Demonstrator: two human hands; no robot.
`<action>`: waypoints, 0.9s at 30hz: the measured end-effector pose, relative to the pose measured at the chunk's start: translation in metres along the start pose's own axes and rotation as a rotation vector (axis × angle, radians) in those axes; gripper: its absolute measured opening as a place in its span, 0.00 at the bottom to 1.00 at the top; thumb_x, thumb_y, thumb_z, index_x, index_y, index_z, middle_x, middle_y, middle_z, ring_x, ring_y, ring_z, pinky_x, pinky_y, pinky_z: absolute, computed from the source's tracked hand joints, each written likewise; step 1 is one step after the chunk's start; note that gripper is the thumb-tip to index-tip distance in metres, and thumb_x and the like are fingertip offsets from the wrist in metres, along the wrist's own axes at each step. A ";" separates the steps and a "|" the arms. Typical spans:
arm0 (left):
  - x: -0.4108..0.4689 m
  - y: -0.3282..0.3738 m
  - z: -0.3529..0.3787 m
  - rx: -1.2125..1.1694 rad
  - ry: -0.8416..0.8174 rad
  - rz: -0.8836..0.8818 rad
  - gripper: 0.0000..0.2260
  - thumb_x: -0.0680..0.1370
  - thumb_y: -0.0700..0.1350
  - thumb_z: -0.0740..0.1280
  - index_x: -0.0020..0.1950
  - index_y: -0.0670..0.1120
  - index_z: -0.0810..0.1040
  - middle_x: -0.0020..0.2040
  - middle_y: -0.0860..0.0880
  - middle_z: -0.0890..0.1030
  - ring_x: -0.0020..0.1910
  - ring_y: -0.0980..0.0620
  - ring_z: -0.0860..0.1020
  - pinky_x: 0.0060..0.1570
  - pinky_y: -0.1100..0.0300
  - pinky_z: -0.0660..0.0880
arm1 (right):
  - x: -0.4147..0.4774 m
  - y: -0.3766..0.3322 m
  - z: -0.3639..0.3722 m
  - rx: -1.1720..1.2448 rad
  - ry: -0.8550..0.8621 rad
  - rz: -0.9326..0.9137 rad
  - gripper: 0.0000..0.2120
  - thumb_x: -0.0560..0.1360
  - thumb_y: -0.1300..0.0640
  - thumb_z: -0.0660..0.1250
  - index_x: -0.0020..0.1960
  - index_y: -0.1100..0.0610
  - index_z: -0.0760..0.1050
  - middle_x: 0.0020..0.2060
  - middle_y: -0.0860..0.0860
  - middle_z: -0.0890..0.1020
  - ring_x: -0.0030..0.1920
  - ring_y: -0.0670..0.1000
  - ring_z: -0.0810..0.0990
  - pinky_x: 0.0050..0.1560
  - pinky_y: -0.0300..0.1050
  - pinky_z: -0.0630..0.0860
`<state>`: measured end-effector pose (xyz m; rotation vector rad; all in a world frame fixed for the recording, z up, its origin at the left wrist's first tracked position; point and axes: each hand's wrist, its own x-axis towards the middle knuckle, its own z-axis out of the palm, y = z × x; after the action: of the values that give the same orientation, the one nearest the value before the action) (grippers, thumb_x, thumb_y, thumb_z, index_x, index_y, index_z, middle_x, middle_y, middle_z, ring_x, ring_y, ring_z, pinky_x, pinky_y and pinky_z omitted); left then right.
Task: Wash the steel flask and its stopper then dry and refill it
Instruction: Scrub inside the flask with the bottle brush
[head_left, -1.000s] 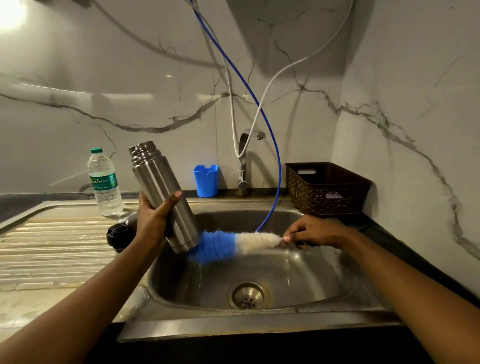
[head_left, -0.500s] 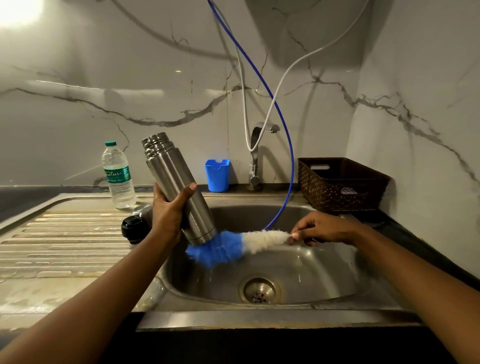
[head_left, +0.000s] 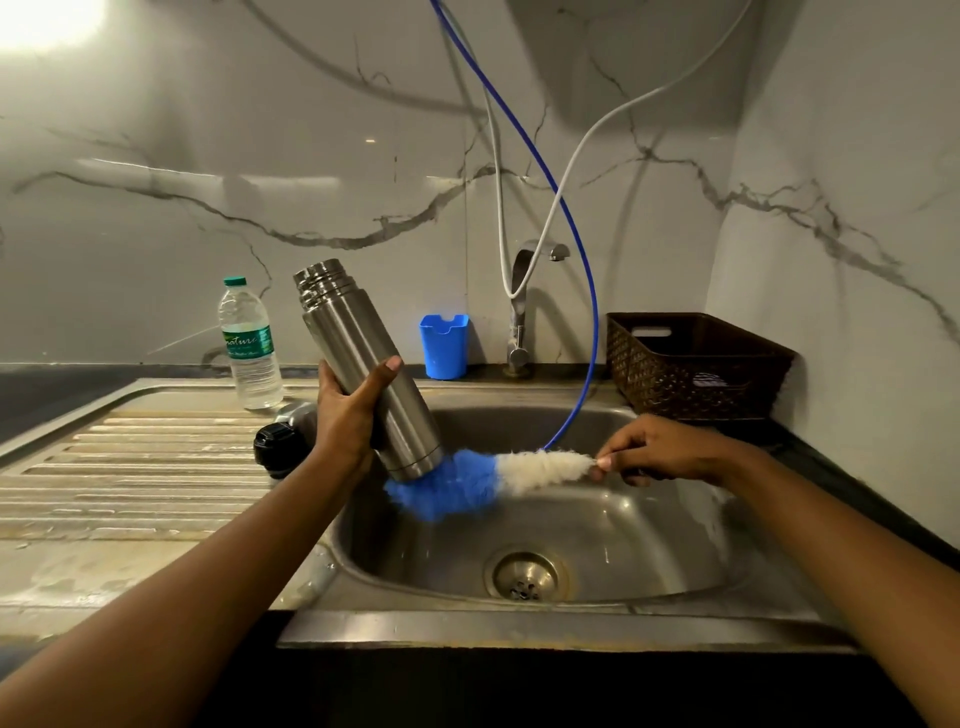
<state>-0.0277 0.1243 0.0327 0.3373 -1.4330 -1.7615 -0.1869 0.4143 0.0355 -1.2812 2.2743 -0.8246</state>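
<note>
Clear plastic water bottle with green cap (head_left: 249, 345) stood on the ribbed steel drainboard (head_left: 130, 467), water inside. Small black stopper (head_left: 278, 447) lay nearby. Left hand (head_left: 348, 415) curled its fingers round the tilted steel flask (head_left: 363, 358) over the steel sink (head_left: 571, 623), base touching the blue-and-white fluffy brush (head_left: 483, 480) (bristles splayed). Right hand (head_left: 660, 449) pinched the brush's end. Brown woven basket (head_left: 691, 364) sat far right, contents unclear.

— Between left hand (head_left: 348, 421) and right hand (head_left: 660, 449)?
— Barred by the fluffy blue-and-white bottle brush (head_left: 488, 475), reaching from the right hand to the base of the tilted steel flask (head_left: 363, 358).
— Under both?
— Open down to the steel sink basin (head_left: 649, 545).
— Left of the left hand?
— Crowded close by the black round stopper (head_left: 278, 447); further back, by the clear plastic water bottle (head_left: 249, 348).
— Behind the right hand?
— Hemmed by the thin blue hose (head_left: 582, 312) dropping into the basin, then the dark brown woven basket (head_left: 691, 364).
</note>
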 end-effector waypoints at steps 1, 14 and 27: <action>0.000 0.000 0.002 -0.017 -0.009 -0.004 0.33 0.67 0.48 0.74 0.68 0.54 0.62 0.57 0.48 0.76 0.55 0.47 0.77 0.57 0.41 0.75 | 0.004 -0.003 0.007 -0.006 -0.025 -0.027 0.08 0.76 0.54 0.65 0.47 0.53 0.83 0.27 0.50 0.76 0.26 0.43 0.69 0.28 0.33 0.64; 0.005 -0.006 0.007 -0.004 -0.034 -0.009 0.33 0.68 0.47 0.74 0.68 0.54 0.62 0.57 0.48 0.75 0.56 0.47 0.77 0.57 0.41 0.75 | -0.003 0.001 0.007 0.014 -0.042 0.071 0.09 0.77 0.54 0.64 0.46 0.52 0.83 0.26 0.50 0.73 0.24 0.45 0.63 0.25 0.36 0.59; 0.004 -0.007 0.003 0.007 -0.012 0.004 0.29 0.72 0.44 0.72 0.67 0.54 0.62 0.55 0.49 0.75 0.53 0.49 0.78 0.53 0.46 0.76 | -0.008 -0.001 0.000 0.014 -0.067 0.096 0.10 0.78 0.53 0.63 0.47 0.54 0.83 0.25 0.49 0.73 0.24 0.44 0.62 0.25 0.37 0.58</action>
<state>-0.0356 0.1238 0.0281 0.3280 -1.4480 -1.7584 -0.1829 0.4209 0.0366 -1.1663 2.2537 -0.7511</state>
